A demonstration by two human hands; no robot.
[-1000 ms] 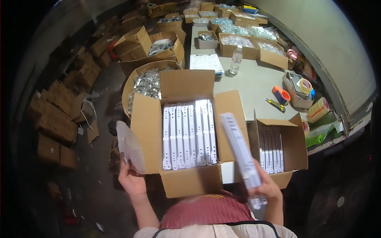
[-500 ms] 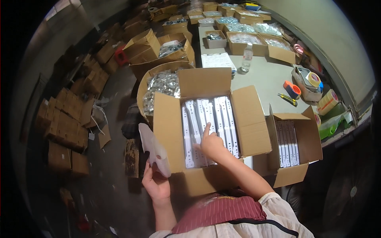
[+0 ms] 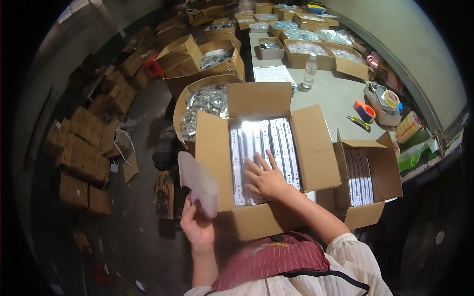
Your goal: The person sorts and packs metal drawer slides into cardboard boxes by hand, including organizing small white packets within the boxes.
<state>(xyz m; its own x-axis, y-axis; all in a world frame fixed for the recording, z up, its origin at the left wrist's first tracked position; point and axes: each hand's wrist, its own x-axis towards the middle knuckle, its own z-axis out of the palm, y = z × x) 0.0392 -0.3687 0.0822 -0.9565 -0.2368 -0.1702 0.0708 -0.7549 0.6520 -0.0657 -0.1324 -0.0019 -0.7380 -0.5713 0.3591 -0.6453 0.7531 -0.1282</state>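
In front of me an open cardboard box (image 3: pixel 259 101) has its flaps folded out. Inside it stand several long silver metal rails (image 3: pixel 238 163) with holes along them, packed side by side. My right hand (image 3: pixel 269 183) lies over these rails with its fingers spread, gripping nothing. To the left of the box, my left hand (image 3: pixel 197 229) pinches a pale, limp sheet (image 3: pixel 201 186) that hangs beside the left flap; its material I cannot make out.
At right, a smaller open carton (image 3: pixel 364 217) holds similar rails. The table bears a water bottle (image 3: pixel 309 71), papers (image 3: pixel 274 74), an orange tape dispenser (image 3: pixel 365 111) and a yellow cutter (image 3: pixel 359 123). Behind the box, a large carton (image 3: pixel 224 81) contains small bagged parts.
My right hand has gone from a pointing finger on the rails to spread fingers laid nearer the box's front. My left hand still holds the sheet, slightly farther right.
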